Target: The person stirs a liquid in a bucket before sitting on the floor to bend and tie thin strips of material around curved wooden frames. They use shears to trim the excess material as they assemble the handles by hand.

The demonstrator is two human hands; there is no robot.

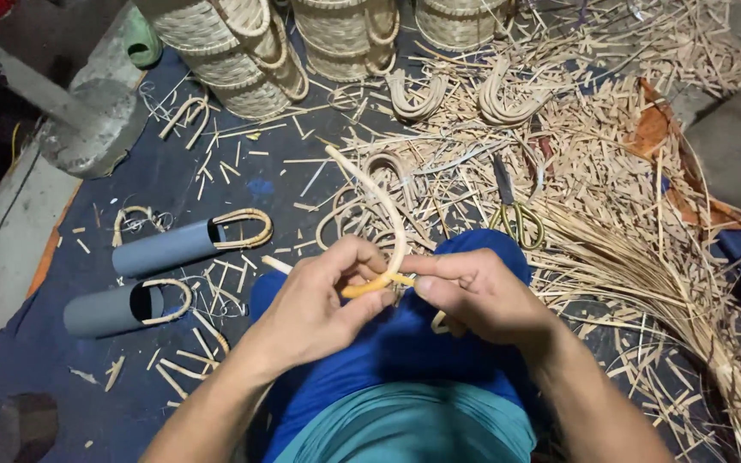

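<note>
Landmark: the curved cane strip (385,225), a pale bent length rising in an arc from between the two hands, over the person's blue-clad knee (473,257).

Left hand (315,302): closed about the strip's lower end, thumb and forefinger pinching it where it turns yellowish; the other fingers are curled under.

Right hand (473,291): just right of the strip's lower end, fingertips pressed together on a thin sliver that meets the strip there (it seems to be a binding strand, though the spot is too small to be sure).

Scissors (515,214): right of the strip, lying on the litter, yellow-green handles toward the person.

Bundle of long splints (671,291): farther right of the strip, fanning down toward the lower right corner.

Grey tubes (169,247): two, well left of the strip on the dark blue mat (36,360), each with a bent cane loop at its open end.

Finished loops (418,94): beyond the strip's top, U-shaped handles in small stacks among the offcuts.

Woven baskets (255,51): farthest beyond the strip, a row along the upper edge.
</note>
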